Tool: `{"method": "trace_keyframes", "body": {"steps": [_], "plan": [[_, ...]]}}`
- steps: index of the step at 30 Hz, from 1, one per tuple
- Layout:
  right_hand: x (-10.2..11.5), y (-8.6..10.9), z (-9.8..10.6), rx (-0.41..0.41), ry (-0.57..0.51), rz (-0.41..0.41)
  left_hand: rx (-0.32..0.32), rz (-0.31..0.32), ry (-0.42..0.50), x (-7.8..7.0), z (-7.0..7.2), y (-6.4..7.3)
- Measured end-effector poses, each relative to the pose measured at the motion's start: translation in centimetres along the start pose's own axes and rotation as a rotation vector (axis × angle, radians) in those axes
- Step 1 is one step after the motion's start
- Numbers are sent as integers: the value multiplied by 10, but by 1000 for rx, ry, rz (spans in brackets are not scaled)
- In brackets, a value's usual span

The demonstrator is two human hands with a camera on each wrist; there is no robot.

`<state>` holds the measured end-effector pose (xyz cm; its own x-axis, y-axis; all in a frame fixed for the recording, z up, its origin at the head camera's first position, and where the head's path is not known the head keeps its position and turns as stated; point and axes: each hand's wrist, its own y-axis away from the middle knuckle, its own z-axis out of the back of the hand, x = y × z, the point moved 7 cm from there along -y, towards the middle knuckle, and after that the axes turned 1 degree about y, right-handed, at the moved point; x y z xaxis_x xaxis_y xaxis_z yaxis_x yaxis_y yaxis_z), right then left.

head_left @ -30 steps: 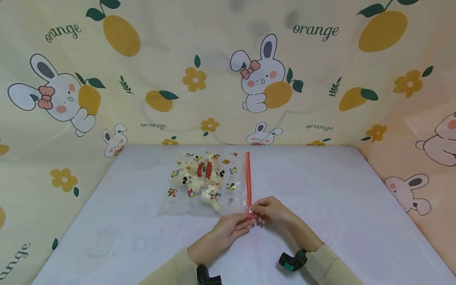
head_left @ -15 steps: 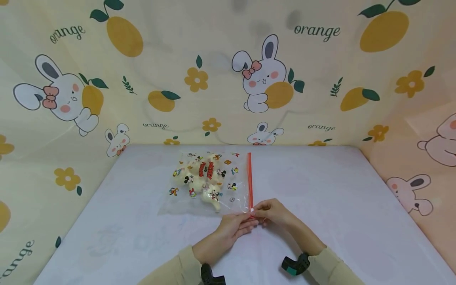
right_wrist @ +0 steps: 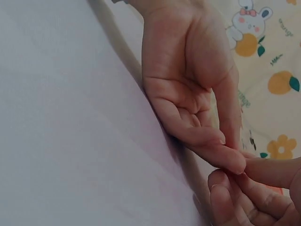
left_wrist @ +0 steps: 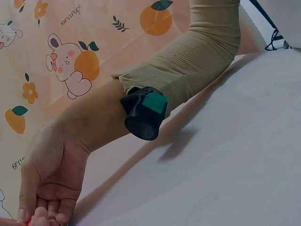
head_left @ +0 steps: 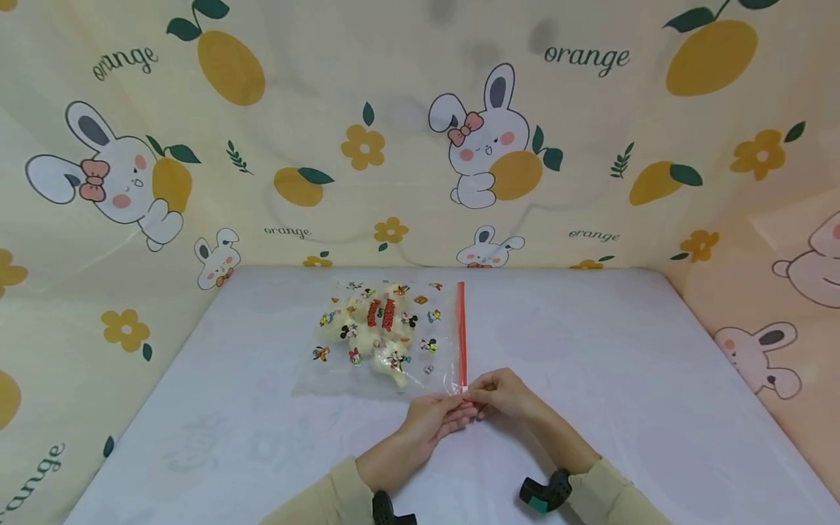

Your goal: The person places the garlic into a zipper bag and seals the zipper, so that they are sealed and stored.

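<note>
A clear zip bag (head_left: 433, 364) printed with small cartoon figures lies flat on the table, its red zip strip (head_left: 462, 328) along the right side. Pale cream, rounded pieces (head_left: 387, 350) show through the film. At the near end of the strip my right hand (head_left: 507, 392) pinches the small white slider (head_left: 465, 390) between thumb and forefinger. My left hand (head_left: 428, 424) holds the bag's near right corner between thumb and fingers, its other fingers stretched out. In the right wrist view the fingertips of both hands meet, hiding most of the corner.
The bag rests on a white-covered table (head_left: 577, 328). Behind and beside it hangs a cloth backdrop (head_left: 407, 95) with rabbits and oranges. A black wrist camera (head_left: 546, 492) with a green patch sits on the right wrist; another wrist camera (head_left: 392, 510) is on the left.
My right hand has drawn slightly nearer along the strip, with the slider now close to its near end. My left hand keeps its hold on the corner. The bag lies almost as before.
</note>
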<state>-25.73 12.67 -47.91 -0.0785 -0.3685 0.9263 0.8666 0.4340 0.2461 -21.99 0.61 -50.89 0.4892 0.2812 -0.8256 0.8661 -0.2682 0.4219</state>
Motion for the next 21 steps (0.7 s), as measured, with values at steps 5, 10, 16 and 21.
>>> {"method": "trace_keyframes", "body": {"steps": [5,10,16,21], "plan": [[0,0,0,-24,-2,-4,6,-25,-2,-1,1,0],[-3,-2,0,-41,-27,-29,17,-43,10,-2,0,-1],[-4,-2,-2,-33,-80,-59,1,-28,-1,-2,0,-1],[-5,-2,-3,-29,-115,-62,-10,5,-12,-1,0,-2]]}}
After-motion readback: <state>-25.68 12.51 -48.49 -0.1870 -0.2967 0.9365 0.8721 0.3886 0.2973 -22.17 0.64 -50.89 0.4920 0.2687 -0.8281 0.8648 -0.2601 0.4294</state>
